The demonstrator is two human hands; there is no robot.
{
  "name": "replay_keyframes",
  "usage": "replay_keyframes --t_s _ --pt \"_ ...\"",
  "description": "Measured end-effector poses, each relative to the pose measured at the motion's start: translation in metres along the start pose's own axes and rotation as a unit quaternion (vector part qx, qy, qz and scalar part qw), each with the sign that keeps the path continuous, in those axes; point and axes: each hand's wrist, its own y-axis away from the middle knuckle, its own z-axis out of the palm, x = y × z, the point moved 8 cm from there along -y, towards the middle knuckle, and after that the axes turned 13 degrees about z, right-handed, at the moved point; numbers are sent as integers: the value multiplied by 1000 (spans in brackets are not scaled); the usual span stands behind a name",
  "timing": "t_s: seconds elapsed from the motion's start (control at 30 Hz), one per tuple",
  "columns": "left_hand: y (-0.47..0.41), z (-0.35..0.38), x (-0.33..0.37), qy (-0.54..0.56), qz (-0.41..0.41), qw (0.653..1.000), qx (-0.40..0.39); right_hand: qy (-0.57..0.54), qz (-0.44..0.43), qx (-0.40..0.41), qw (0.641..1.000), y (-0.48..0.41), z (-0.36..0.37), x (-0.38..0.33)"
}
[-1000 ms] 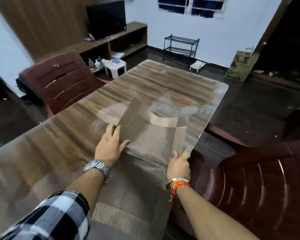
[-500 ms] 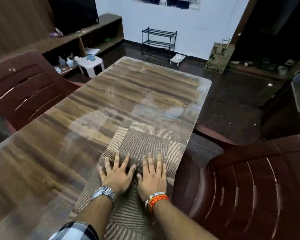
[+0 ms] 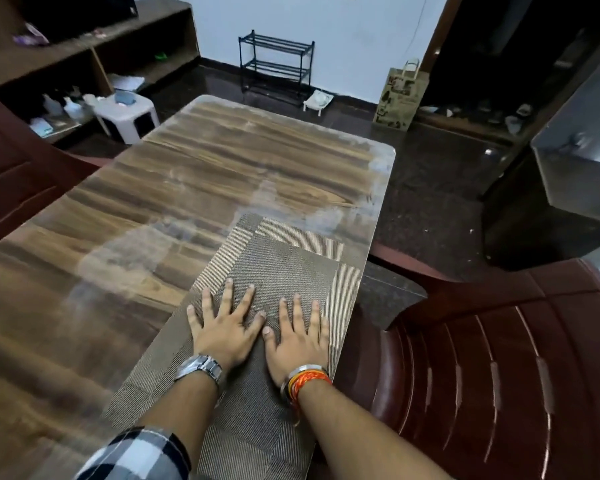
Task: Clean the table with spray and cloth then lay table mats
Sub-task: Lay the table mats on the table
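**Asha:** Pressing flat, both of them. The left hand (image 3: 224, 332) and the right hand (image 3: 300, 336) lie palm down, fingers spread wide, side by side on a table mat (image 3: 284, 261). Their thumbs nearly meet. Neither hand grips anything.

**Ben:** What is on the wrists?

**Asha:** A silver metal watch (image 3: 200, 367) on the left wrist, and orange threads with a metal bangle (image 3: 305, 377) on the right. A black and white checked sleeve (image 3: 136, 455) covers the left forearm near the bottom edge of the view.

**Ben:** Where does the mat sit?

**Asha:** It lies flat on the desk (image 3: 187, 188), at the near right corner, its right edge running along the right edge of the desk. It is a woven brown mat with a darker centre panel and paler striped borders. It reaches from under the forearms out past the fingertips.

**Ben:** And the desk itself?

**Asha:** A long wood-grain top with rounded corners, showing pale, hazy smears across the middle and far end. No other mat lies on it that I can see.

**Ben:** What surrounds it?

**Asha:** A dark red plastic chair (image 3: 499, 375) just beside the right edge, and another red chair (image 3: 14, 174) on the left. Farther off stand a white stool (image 3: 127, 114), a black wire rack (image 3: 276, 65) against a pale wall, and a paper bag (image 3: 400, 95) on the dark floor.
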Motion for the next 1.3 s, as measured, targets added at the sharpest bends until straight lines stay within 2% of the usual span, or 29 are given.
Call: replay_keyframes --t_s 1.1,1.2,1.3 --pt "-35 -7 12 -21 2 1000 -7 -17 7 3 1000 -31 -12 1" --pt "-29 -14 13 -27 15 999 24 -31 -13 58 998 -28 -24 -3" --pt "-8 -30 10 -26 17 998 52 -34 -102 118 987 -12 -37 -24"
